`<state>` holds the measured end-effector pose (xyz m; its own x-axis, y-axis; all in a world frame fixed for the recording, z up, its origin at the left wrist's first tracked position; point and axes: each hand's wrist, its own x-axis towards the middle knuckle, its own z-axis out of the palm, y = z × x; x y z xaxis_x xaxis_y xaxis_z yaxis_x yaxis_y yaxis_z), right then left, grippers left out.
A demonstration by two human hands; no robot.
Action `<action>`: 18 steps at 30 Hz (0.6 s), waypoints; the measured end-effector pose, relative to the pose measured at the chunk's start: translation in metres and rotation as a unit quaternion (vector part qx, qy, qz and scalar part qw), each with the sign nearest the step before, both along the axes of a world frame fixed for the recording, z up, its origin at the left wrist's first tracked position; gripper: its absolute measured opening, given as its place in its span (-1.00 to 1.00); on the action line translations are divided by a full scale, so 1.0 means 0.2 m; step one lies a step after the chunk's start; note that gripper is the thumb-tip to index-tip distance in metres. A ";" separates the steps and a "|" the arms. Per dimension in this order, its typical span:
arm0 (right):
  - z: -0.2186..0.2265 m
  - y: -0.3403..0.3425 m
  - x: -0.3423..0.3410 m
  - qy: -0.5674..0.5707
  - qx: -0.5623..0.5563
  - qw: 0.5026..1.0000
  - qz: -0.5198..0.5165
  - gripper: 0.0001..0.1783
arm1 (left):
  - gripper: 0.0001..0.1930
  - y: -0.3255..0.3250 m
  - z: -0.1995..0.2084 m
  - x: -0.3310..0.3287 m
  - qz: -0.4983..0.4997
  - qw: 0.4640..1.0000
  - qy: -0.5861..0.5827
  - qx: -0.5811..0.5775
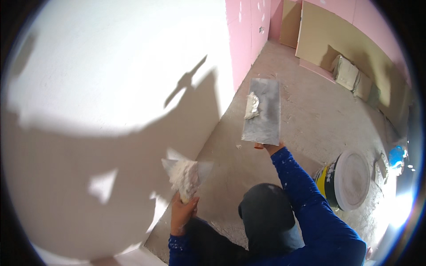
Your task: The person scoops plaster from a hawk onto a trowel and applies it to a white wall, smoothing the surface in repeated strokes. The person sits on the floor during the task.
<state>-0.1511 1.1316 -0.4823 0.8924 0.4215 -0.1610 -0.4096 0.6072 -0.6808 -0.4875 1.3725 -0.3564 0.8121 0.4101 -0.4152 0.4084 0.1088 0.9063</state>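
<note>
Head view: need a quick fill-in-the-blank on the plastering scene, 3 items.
1. The left hand holds a putty knife loaded with white ____.
2. The right hand holds a flat grey trowel out over the ____.
3. The bucket beside the right arm has its lid ____.

Missing words: plaster; floor; on

Hands: two, left hand (183,212) and right hand (271,147). Putty knife (188,174): one, loaded with plaster. Steel trowel (262,111): one. Lidded bucket (347,179): one. Sacks (347,73) against far wall: two. Leaning boards (337,40): two.
</note>
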 end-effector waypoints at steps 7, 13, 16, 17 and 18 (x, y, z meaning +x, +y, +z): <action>-0.16 0.41 0.49 -0.014 0.073 0.996 0.041 -0.43 | -0.67 0.00 0.15 0.02 0.081 0.993 -0.004 0.080; 0.00 0.71 0.85 0.054 0.056 0.997 -0.014 -0.56 | -0.63 0.00 0.25 -0.09 0.168 0.981 -0.085 0.046; 0.04 0.81 0.86 0.065 0.032 0.995 -0.070 -0.64 | -0.54 0.00 0.29 -0.20 0.152 0.971 0.119 0.139; 0.06 0.83 0.87 0.061 0.017 0.995 -0.073 -0.65 | -0.55 0.00 0.29 -0.22 0.166 0.968 0.092 0.162; 0.09 0.84 0.86 0.057 0.001 0.996 -0.075 -0.66 | -0.56 -0.03 0.30 -0.26 0.180 0.964 0.066 0.184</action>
